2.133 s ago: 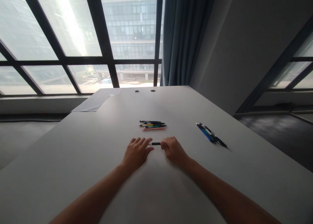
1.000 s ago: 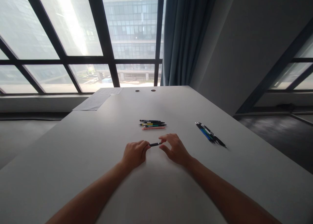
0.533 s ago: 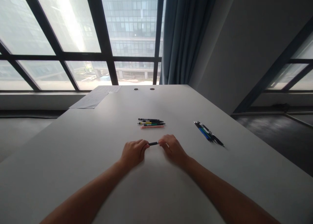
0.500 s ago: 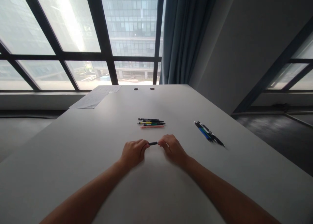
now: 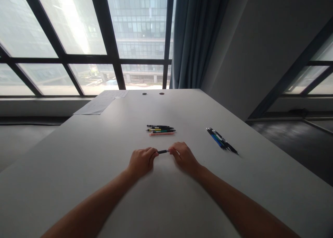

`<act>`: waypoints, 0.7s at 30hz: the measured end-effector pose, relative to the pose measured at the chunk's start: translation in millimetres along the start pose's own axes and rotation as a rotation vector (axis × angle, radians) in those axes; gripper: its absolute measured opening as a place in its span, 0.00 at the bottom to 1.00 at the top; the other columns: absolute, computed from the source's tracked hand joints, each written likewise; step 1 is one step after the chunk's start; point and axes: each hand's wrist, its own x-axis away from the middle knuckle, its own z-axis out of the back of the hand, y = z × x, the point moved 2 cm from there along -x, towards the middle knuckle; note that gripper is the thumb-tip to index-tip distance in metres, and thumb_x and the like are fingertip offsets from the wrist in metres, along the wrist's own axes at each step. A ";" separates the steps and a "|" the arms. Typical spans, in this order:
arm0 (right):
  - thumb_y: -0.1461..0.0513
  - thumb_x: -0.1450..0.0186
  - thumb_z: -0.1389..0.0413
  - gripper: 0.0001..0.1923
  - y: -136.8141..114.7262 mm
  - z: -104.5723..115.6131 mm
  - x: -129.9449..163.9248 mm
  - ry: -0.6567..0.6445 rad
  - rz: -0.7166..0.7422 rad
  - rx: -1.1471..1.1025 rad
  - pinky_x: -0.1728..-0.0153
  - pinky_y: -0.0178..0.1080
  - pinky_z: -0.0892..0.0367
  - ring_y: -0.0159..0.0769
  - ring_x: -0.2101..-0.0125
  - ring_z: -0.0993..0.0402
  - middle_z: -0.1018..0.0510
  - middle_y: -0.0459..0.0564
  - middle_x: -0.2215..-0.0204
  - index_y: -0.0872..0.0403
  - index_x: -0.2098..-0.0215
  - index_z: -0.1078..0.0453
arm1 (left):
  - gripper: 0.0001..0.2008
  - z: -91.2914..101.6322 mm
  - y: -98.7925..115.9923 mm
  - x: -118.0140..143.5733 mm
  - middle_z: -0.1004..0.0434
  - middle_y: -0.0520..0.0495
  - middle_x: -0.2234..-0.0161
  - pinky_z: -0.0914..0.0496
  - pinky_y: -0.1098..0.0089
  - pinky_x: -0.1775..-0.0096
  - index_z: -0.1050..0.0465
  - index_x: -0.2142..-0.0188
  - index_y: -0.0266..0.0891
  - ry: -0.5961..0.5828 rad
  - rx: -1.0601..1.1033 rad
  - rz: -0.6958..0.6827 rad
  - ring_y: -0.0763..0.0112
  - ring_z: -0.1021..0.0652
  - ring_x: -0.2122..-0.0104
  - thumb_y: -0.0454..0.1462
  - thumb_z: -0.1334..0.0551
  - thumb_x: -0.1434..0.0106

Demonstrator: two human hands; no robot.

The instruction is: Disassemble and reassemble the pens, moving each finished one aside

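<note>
Between my two hands a dark pen [image 5: 163,151] is held roughly level, low over the white table [image 5: 117,203]. Its left end disappears into the closed fingers of my left hand [image 5: 142,160]. At the other end, the fingertips of my right hand [image 5: 184,157] pinch the pen; its tip is hidden there. Only the dark middle of the barrel shows. Just beyond my hands lies a small group of pens [image 5: 160,129], black, yellow and green ones among them, with a pink pen [image 5: 161,134] on the near side.
Off to the right rests another bunch of pens [image 5: 222,141], black, blue and green, lying slantwise. Paper sheets [image 5: 95,105] lie at the table's far left edge. Two round holes [image 5: 161,93] sit near the far edge, before a window and a blue curtain [image 5: 199,40].
Hardly anything differs. Both hands keep their grip on the pen in the same place, and the view has shifted very slightly.
</note>
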 end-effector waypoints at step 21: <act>0.62 0.37 0.43 0.04 -5.7 2.3 -1.7 0.094 -0.075 -0.268 0.62 0.39 0.30 0.35 0.68 0.27 0.23 0.49 0.68 0.54 0.64 0.28 | 0.15 -0.5 -4.1 -0.1 0.19 0.49 0.68 0.38 0.72 0.73 0.25 0.64 0.42 -0.018 0.037 0.067 0.69 0.22 0.73 0.42 0.49 0.31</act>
